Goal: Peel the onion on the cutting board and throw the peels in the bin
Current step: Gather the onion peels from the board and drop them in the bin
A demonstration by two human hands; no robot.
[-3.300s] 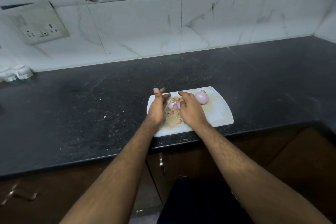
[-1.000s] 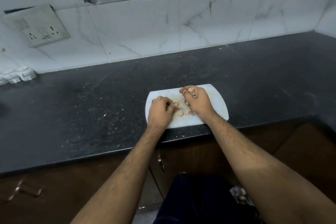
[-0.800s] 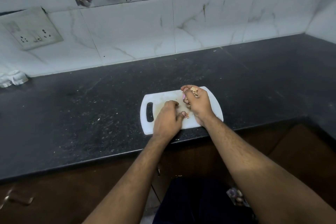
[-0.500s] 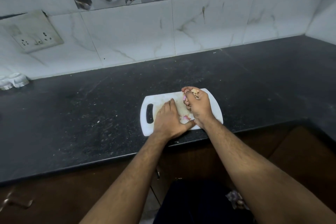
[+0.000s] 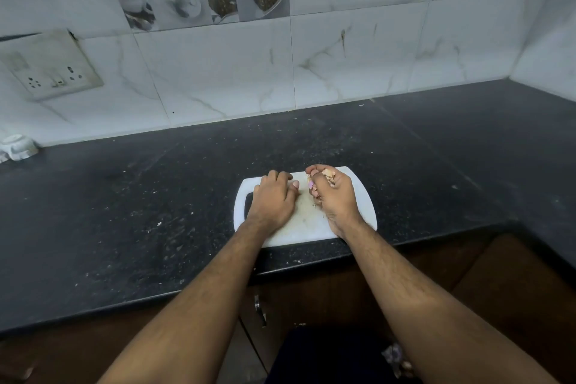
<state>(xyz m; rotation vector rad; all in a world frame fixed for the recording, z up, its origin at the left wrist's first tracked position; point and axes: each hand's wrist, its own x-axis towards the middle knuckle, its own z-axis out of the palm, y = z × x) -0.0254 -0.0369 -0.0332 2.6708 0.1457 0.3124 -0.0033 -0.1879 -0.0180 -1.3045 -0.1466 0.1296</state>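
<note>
Onion peels (image 5: 328, 177) – bunched in the right hand (image 5: 335, 199), papery tan and pink bits poking out above the curled fingers (image 5: 314, 172). Held over the far right part of the cutting board (image 5: 307, 227), fist turned with thumb side up. No sight of the onion itself; possibly hidden behind that fist, cannot tell.

Left hand (image 5: 273, 200) palm-down on the board's left half, just beside the right, fingers bent and tips tucked under. Cannot tell whether any scraps sit beneath it; looks like raking the last crumbs across toward the right hand. Only a faint smear and a few specks left on the bare white between the two hands.

Judging by that: peeling done, gathering nearly done, disposal not yet begun. Right hand the loaded one, so the carrying falls to it. No bin plainly in view. Below the counter (image 5: 156, 196) edge, close under the right forearm, a dark shape (image 5: 327, 352) with pale scraps (image 5: 395, 358) at its side – perhaps the bin, perhaps not. If so, lies down and back from the fist, toward the body, on the right hand's own side. Calls for keeping the fist closed while drawing back over the counter edge, as dry skins slip out easily.
</note>
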